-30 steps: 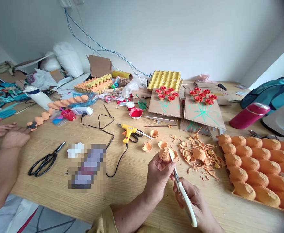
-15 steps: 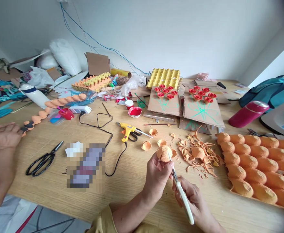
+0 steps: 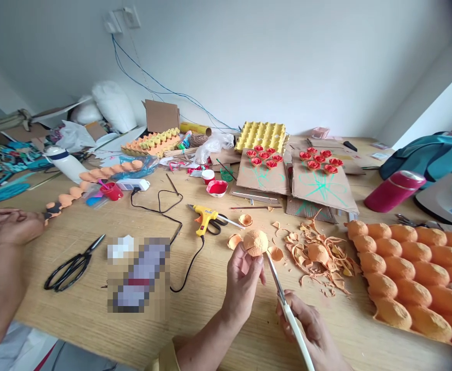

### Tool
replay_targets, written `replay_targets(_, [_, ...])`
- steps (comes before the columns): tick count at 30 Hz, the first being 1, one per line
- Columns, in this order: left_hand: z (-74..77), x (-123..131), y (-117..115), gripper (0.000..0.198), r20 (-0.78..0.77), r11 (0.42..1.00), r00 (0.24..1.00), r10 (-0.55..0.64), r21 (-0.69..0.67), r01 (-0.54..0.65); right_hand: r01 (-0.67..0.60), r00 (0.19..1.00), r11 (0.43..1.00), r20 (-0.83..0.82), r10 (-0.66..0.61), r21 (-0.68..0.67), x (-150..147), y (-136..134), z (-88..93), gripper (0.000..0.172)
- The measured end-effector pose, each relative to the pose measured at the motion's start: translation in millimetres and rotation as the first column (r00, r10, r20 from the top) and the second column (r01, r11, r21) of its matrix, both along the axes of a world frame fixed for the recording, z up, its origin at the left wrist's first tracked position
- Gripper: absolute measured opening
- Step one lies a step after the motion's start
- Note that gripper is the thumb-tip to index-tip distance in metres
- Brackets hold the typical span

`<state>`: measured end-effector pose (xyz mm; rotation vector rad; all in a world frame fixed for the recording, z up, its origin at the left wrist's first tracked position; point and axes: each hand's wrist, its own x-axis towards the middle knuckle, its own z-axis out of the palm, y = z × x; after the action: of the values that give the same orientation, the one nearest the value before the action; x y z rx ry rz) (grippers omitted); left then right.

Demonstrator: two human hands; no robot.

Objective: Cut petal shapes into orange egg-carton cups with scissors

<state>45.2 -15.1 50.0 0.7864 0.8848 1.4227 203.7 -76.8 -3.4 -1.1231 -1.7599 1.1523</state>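
While the left hand (image 3: 244, 281) pinches an orange cup (image 3: 256, 242), scissors (image 3: 275, 275) grasped by the right hand (image 3: 305, 318) have come off its face, right of the pinch, seemingly between cuts.

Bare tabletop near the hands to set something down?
Bare: table between the blurred item and left forearm, and between right hand and orange egg tray, nearer than the trimmings. Crowded: those trimmings; the back, with flower panels and yellow tray.

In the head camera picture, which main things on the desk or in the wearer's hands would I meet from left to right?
Black scissors → yellow glue gun → orange cup piece in the left hand → white-handled scissors in the right hand → orange egg tray.
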Motion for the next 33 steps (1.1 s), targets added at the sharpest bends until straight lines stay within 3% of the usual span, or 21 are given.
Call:
replay_targets(7, [-2.9,-5.2,1.0,0.025,-0.004,0.997,0.999,-0.044,0.057,0.044,0.042,0.996,0.997,-0.074,-0.048,-0.072,2.7,1.1,-1.4,0.034])
replay_targets(16, [1.3,-6.1,6.7,0.026,0.18,0.996,0.981,-0.075,-0.042,0.084,-0.024,0.993,0.976,-0.121,-0.003,-0.217,1.3,4.7,6.3,0.048])
replay_targets(23, [-0.5,-8.6,11.5,0.018,0.374,0.967,0.914,-0.157,-0.132,0.22,-0.024,0.99,0.974,-0.143,-0.009,-0.227,0.7,4.4,6.8,0.05])
replay_targets(28, [2.2,-9.6,12.3,0.021,0.395,0.945,0.901,-0.177,-0.188,0.268,-0.034,0.988,0.979,-0.155,0.003,-0.203,1.0,3.9,4.9,0.046])
replay_targets(33, [1.6,-9.6,11.0,0.026,0.41,0.929,0.884,-0.223,-0.184,0.32,0.039,0.996,0.993,-0.08,-0.048,-0.107,-0.7,4.2,6.0,0.034])
